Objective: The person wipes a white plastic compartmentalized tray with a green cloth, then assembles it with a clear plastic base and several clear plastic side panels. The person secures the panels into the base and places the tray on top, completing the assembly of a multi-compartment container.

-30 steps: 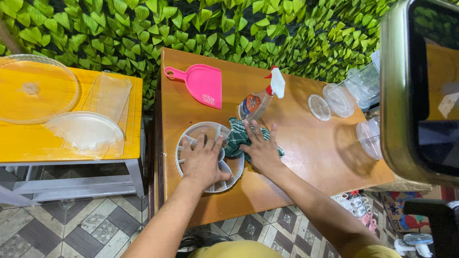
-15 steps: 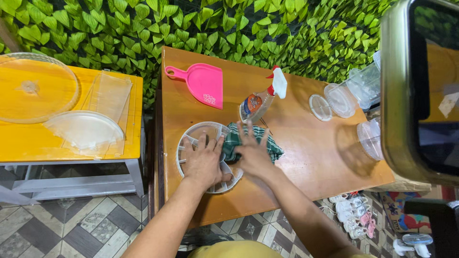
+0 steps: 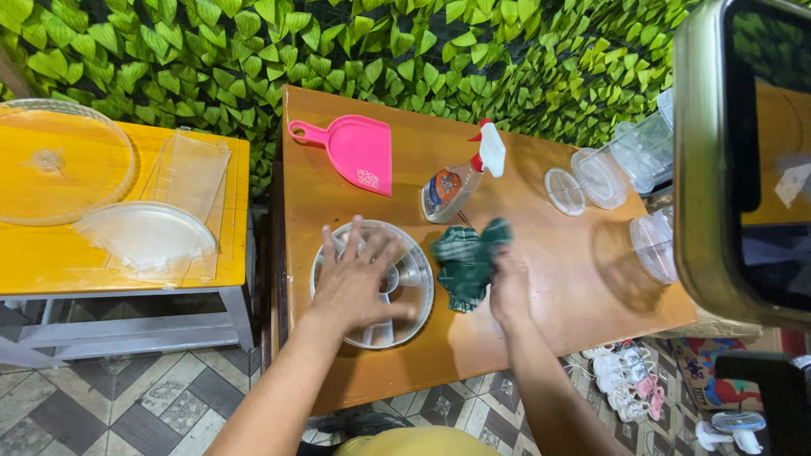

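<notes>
My left hand point(image 3: 359, 279) lies flat with fingers spread on a round clear plastic tray with dividers point(image 3: 412, 279) near the front of the wooden table point(image 3: 524, 279). My right hand point(image 3: 509, 285) grips a dark green cloth point(image 3: 466, 260), held just right of the tray, off its rim. A spray bottle point(image 3: 456, 179) with a white and red nozzle lies on its side behind the cloth.
A pink dustpan point(image 3: 355, 150) lies at the back left of the table. Clear lids and containers point(image 3: 604, 176) sit at the right. A yellow side table point(image 3: 51, 253) on the left holds clear trays. A large appliance point(image 3: 743, 160) fills the right edge. Leafy wall behind.
My right hand has pulled the green cloth off the tray to the right. My left hand stays pressed on the tray.
</notes>
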